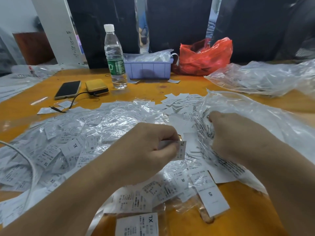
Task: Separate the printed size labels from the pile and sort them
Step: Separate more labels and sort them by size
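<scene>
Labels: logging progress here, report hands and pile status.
Left hand pinches XL label. Right hand grips clear bag. Label pile unsorted, crumpled plastic over it.

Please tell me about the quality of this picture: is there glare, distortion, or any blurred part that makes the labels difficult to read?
Head view: glare on the crinkled clear plastic hides many labels beneath; wide-angle distortion bends the table edge and stretches the forearms; the XL label held by the left hand reads clearly, small print elsewhere is too soft; the right hand is sharp.
</scene>
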Tool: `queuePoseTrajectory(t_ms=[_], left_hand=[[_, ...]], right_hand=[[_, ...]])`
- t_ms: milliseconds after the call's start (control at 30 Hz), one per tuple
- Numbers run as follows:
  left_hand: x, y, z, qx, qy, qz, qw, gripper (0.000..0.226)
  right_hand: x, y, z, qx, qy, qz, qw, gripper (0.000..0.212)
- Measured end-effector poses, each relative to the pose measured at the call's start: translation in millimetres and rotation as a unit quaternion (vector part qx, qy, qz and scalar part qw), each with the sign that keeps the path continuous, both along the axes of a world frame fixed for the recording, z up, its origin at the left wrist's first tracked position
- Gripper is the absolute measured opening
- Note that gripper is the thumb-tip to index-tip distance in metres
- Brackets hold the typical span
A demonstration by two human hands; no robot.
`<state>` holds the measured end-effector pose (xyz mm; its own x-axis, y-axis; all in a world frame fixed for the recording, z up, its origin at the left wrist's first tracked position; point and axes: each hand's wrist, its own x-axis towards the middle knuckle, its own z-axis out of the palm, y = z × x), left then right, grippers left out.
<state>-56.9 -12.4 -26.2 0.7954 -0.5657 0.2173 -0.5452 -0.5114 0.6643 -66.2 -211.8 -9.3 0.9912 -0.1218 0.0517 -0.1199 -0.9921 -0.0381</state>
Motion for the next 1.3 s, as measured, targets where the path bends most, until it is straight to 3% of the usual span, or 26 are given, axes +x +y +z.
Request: queuePoseTrajectory(t_ms=[233, 567, 767, 933, 1100, 1300], left_hand=[[-1, 3, 2, -0.018, 0.006, 0.008, 1.0, 0.017], [-2, 4, 3, -0.028, -0.016, 0.001, 0.999, 0.014], [0, 4, 1, -0.02, -0.015, 0.009, 1.0, 0.012], [3, 5, 0, -0.038, -0.029, 0.073, 0.996, 0.011], [6, 8, 3, -0.076, -0.014, 0.101, 0.992, 0.02], [3, 5, 6, -0.069, 0.028, 0.102, 0.992, 0.021]], right_hand=[[-1, 1, -2, 0.011, -0.014, 0.005, 1.0, 0.031], [0, 5, -3, 0.008, -0.01, 0.025, 1.0, 0.035], [4, 0, -2, 0.048, -0.163, 0.031, 0.985, 0.045], [2, 12, 2, 0.223, -0.316, 0.169, 0.907, 0.045], [-1, 21, -3, 0.566, -0.205, 0.183, 0.777, 0.054], [4, 26, -11, 0.681, -0.151, 0.163, 0.698, 0.056]])
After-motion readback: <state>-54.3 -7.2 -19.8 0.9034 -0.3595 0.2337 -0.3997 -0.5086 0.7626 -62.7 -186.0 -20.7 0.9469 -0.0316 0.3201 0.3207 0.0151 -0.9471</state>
